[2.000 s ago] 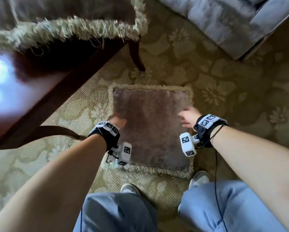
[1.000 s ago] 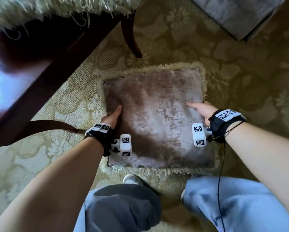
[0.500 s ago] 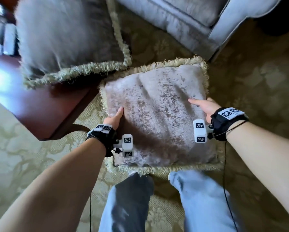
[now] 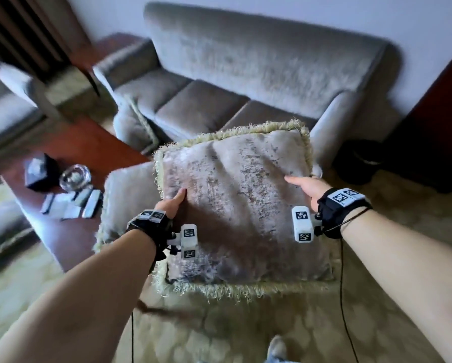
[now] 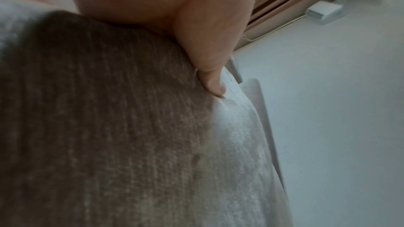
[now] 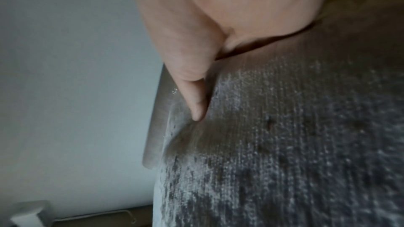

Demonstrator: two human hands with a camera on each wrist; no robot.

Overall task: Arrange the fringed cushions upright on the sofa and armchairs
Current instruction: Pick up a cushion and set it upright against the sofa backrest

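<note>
A grey-brown velvet cushion [image 4: 235, 205] with a pale green fringe hangs in the air in front of the grey sofa [image 4: 246, 74], lying nearly flat. My left hand [image 4: 172, 203] grips its left edge and my right hand [image 4: 303, 184] its right edge. Each thumb lies on the top face; the fingers are hidden beneath. In the wrist views the left thumb [image 5: 212, 82] and the right thumb [image 6: 194, 96] dent the fabric [image 5: 131, 127] [image 6: 284, 144]. A second fringed cushion [image 4: 128, 195] lies on the coffee table. A third [image 4: 138, 124] leans against the sofa's left arm.
The red-brown coffee table [image 4: 70, 153] at left carries a black box [image 4: 40, 171], a glass ashtray [image 4: 75, 176] and remotes [image 4: 73, 203]. A grey armchair [image 4: 15, 100] stands far left. A black bin [image 4: 358, 161] and a dark cabinet [image 4: 442, 113] flank the sofa's right end.
Both hands took the cushion by its sides and lifted it off the carpet. The view has risen from the floor to the sofa.
</note>
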